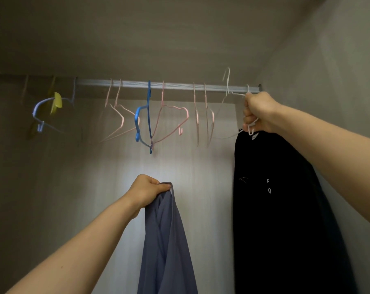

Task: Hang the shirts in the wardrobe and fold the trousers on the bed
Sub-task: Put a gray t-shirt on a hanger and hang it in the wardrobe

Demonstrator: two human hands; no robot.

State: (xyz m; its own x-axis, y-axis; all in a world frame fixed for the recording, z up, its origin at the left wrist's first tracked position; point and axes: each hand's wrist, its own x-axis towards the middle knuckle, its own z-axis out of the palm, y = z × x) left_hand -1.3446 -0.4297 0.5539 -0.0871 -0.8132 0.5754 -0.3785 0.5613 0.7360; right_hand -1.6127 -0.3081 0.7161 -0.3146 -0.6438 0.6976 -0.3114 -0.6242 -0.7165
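Note:
I look up into the wardrobe at its metal rail [171, 85]. My left hand [147, 190] grips the collar of a grey-blue shirt [166, 247], which hangs down from my fist in the lower middle. My right hand [259, 112] is raised at the rail's right end and grips a white wire hanger [230, 90], whose hook stands just above the rail. A black shirt [281, 209] with small white letters hangs on the right directly below my right hand; what carries it is hidden by my hand.
Several empty hangers hang along the rail: pink wire ones [173, 117], a blue one [147, 119], a pale blue one [46, 115] and a yellow one [56, 102] at the left. The wardrobe's side wall [328, 81] is close on the right, the back panel behind.

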